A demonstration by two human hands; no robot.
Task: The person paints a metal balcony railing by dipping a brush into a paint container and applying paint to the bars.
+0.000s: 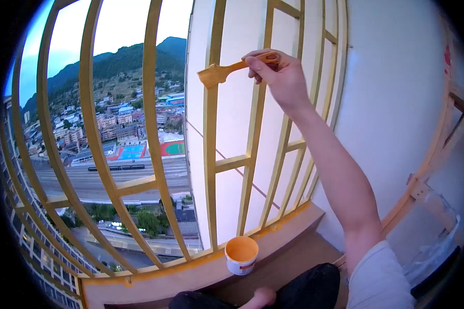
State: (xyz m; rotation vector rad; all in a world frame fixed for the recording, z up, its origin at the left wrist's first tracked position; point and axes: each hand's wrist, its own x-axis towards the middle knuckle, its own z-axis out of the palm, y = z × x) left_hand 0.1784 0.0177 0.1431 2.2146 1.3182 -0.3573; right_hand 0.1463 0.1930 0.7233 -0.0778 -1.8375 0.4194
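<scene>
My right hand [276,74] is raised at upper centre, its fingers closed round the handle of a paintbrush [211,76]. The brush is coated in yellow-orange paint and points left. Its bristles overlap a yellow metal bar [210,123] of the window grille; whether they press on it is hard to tell. My left hand [264,297] shows only in part at the bottom edge, between my dark-trousered legs, with its fingers hidden. A white tub [241,265] of orange paint stands upright on the ledge below the bars.
The ledge [175,280] carries orange paint along its edge by the grille's base. Upright bars with short crosspieces [232,164] span the opening, with a town far below. At right are a white wall [386,92], a wooden frame [417,190] and clear plastic sheeting [433,247].
</scene>
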